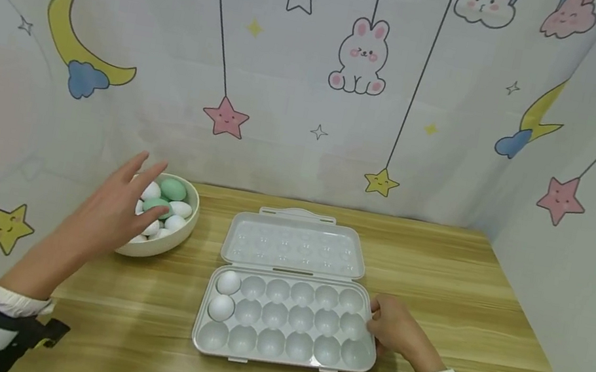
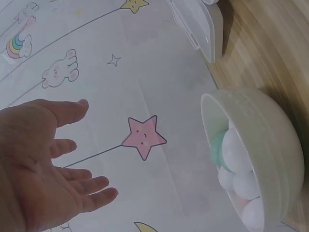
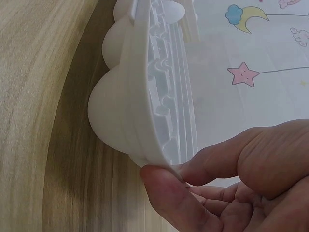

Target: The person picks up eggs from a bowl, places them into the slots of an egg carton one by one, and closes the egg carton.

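My left hand (image 1: 117, 207) hovers over the left side of a cream bowl (image 1: 167, 249) of white and green eggs. Its fingers are spread, and nothing is in its grasp; the left wrist view shows the palm bare, apart from the bowl (image 2: 270, 125). An egg box (image 1: 278, 363) lies in front with its lid (image 1: 296, 245) folded back. Two white eggs, one (image 1: 229, 283) at the back and another (image 1: 220, 307) in the middle, sit in its leftmost column. At the box's right edge, my right hand (image 1: 398, 330) pinches the rim (image 3: 157, 150) between thumb and finger.
The wooden table (image 1: 438, 271) meets a patterned cloth backdrop (image 1: 290, 164) behind the bowl and lid. More of this cloth rises along the right side of the table. Dark wrist straps with small cameras (image 1: 51, 332) are on both forearms.
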The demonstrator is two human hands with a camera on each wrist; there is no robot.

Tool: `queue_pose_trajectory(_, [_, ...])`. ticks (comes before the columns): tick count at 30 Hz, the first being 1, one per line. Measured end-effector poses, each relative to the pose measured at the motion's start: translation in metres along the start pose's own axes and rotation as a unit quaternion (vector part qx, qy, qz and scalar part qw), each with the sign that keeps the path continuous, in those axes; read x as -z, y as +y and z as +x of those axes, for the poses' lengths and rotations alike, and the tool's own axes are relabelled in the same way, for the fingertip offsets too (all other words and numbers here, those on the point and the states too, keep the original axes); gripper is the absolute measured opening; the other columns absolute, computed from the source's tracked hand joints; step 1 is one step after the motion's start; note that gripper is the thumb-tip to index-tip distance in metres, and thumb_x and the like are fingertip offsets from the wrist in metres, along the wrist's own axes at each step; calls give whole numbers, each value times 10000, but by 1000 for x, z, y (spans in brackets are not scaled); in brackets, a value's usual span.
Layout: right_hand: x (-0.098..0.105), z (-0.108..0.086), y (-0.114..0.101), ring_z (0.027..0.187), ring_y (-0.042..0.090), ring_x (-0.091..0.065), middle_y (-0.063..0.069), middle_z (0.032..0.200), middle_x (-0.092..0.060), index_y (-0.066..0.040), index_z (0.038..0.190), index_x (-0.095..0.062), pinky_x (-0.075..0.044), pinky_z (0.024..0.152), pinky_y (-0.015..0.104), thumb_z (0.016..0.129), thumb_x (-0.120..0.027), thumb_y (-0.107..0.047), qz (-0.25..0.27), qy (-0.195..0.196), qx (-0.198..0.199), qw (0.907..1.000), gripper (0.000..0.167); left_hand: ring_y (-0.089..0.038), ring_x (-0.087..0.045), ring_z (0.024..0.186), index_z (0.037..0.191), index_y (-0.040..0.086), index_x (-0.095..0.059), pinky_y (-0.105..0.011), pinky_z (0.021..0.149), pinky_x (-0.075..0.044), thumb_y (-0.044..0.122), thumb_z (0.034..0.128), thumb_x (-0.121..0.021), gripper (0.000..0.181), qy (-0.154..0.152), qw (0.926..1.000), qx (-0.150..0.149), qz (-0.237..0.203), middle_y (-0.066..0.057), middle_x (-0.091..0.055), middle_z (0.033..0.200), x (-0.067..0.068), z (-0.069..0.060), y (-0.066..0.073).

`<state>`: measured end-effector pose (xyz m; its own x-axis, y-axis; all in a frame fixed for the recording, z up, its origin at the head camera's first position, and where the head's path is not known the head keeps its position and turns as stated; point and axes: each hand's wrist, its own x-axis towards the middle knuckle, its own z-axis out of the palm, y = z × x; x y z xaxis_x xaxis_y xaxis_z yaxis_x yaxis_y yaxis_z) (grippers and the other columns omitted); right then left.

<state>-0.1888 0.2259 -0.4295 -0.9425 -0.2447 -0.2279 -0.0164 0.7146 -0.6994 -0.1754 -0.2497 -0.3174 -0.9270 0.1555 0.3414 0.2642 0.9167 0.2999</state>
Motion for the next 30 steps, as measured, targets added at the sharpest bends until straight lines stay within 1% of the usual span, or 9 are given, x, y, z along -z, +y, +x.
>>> queue_pose_trajectory(3, [1,0,0,465,218,-605,125,723,-612,112,1041,-585,-556,446,371,865,-568,130,18,4,-3,10000,178,-583,-297,1411,1575,-12,-340,-739,1074,-323,170,942,-771,787,-371,9992,95,113,-355,-208,1615,-3,13,-8])
queue_pose_trajectory(6, [1,1,0,460,212,-601,125,716,-607,113,1033,-585,-552,439,361,858,-573,135,23,30,7,10000,177,-593,-287,1411,1575,-15,-334,-739,1089,-301,194,962,-751,770,-811,9963,203,195,-364,-206,1610,-8,22,-19])
queue_pose_trajectory(8, [1,1,0,457,206,-599,123,709,-603,113,1028,-587,-550,435,355,853,-575,137,12,49,31,10000,177,-602,-288,1405,1575,-15,-330,-739,1090,-301,207,976,-732,755,-1066,9936,284,224,-369,-204,1605,-14,25,-28])
queue_pose_trajectory(11, [1,1,0,456,205,-598,120,703,-599,111,1020,-588,-550,432,352,844,-573,140,2,80,56,10000,179,-610,-308,1386,1554,-39,-354,-728,1087,-319,198,982,-718,719,-1234,9917,288,205,-394,-230,1576,-23,26,-40])
queue_pose_trajectory(16, [1,0,0,453,213,-598,119,703,-593,113,1017,-589,-542,427,344,846,-571,140,-30,104,84,9999,174,-606,-356,1351,1455,-100,-467,-708,1073,-351,124,956,-723,604,-1203,9925,15,191,-433,-326,1500,-41,23,-62])
queue_pose_trajectory(20, [0,-1,-1,460,211,-599,121,714,-602,120,1019,-588,-537,425,330,853,-570,145,18,91,57,9999,169,-607,-399,1310,1371,-118,-549,-704,1051,-374,62,925,-730,514,-1117,9936,-150,76,-435,-404,1440,-54,19,-76])
queue_pose_trajectory(24, [0,0,-1,469,210,-600,124,728,-607,124,1022,-585,-544,432,335,855,-572,145,8,88,11,10000,168,-596,-460,1251,1290,-129,-611,-687,1026,-400,38,906,-743,439,-953,9949,-335,3,-421,-494,1356,-65,13,-83])
queue_pose_trajectory(30, [0,0,-1,470,220,-602,128,745,-607,121,1030,-580,-548,441,349,873,-574,140,0,58,-56,10000,158,-526,-581,1129,1165,-136,-675,-632,963,-470,15,870,-768,344,-688,9949,-712,183,-342,-633,1165,-77,6,-89])
